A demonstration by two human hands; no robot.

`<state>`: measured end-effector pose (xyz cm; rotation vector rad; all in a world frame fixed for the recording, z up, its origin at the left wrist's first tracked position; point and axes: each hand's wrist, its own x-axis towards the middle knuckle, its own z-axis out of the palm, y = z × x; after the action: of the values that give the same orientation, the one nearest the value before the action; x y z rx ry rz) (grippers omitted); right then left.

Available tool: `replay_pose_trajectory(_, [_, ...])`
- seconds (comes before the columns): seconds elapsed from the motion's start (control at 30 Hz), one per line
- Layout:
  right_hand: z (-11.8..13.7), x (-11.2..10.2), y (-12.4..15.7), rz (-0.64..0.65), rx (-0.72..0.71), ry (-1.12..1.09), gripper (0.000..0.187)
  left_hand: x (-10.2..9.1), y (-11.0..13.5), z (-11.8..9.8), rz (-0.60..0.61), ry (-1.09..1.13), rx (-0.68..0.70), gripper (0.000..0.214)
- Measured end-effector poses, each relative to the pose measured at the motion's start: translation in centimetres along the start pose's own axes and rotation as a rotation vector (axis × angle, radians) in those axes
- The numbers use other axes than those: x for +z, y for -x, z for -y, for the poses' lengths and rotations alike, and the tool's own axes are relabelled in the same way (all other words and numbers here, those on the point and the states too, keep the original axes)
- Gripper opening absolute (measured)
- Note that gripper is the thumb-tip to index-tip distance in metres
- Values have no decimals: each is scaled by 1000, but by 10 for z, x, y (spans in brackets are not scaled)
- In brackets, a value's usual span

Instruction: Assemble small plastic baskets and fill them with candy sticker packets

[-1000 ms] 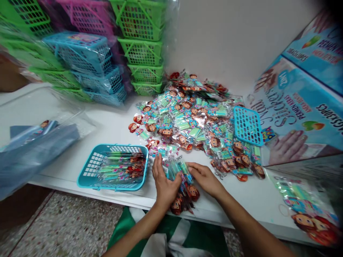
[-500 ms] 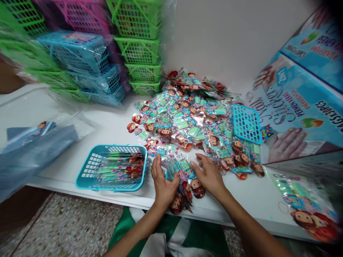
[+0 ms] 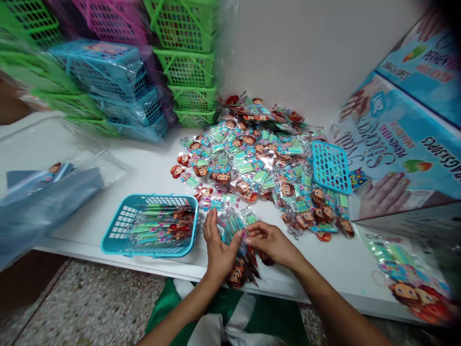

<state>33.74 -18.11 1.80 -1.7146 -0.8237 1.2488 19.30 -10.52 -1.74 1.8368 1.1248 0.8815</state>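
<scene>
Near the table's front edge, a bunch of small clear candy packets with green sticks and doll-head ends stands between my hands. My left hand holds the bunch from its left side, thumb across the near face and fingers along the outside. From the right, my right hand pinches packets at the bunch, its fingertips close to my left thumb. Part of a packet lies under the right hand. To the left, a blue plastic basket holds a row of similar packets set on edge.
A large loose heap of packets spreads behind my hands, with a blue perforated lid on its right. Stacked green baskets and wrapped blue baskets stand back left. A printed carton is at right, plastic film at left.
My right hand has moved left against the bunch, and its spread fingers have closed on packets there. My left hand has stayed nearly in place, and packets have been drawn closer together.
</scene>
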Motion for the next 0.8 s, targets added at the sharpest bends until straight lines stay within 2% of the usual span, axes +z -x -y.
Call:
replay_pose_trajectory(0.13, [1, -1, -2, -1, 43, 40, 41, 0, 0, 1, 0, -6, 15, 76])
replay_pose_trajectory(0.27, [7, 3, 4, 29, -26, 142, 42, -1, -1, 1, 15, -17, 24, 75])
replay_pose_trajectory(0.37, [12, 1, 6, 99, -69, 219, 33, -1, -1, 0, 12, -32, 19, 76])
replay_pose_trajectory(0.43, [15, -2, 7, 95, -82, 335, 32, -1, -1, 1, 7, -43, 24, 76])
replay_pose_trajectory(0.57, [16, -3, 8, -55, -89, 680, 36, 0, -1, 1, -3, -52, 31, 76])
replay_pose_trajectory(0.67, [15, 0, 11, -277, -147, 998, 28, 0, -1, 2, -3, -51, 25, 76])
replay_pose_trajectory(0.73, [15, 4, 16, -435, -222, 1063, 37, 0, -1, 2, -2, -48, 27, 76])
replay_pose_trajectory(0.8, [18, 8, 21, -471, -274, 985, 45, 0, -1, 1, 1, -41, 28, 76])
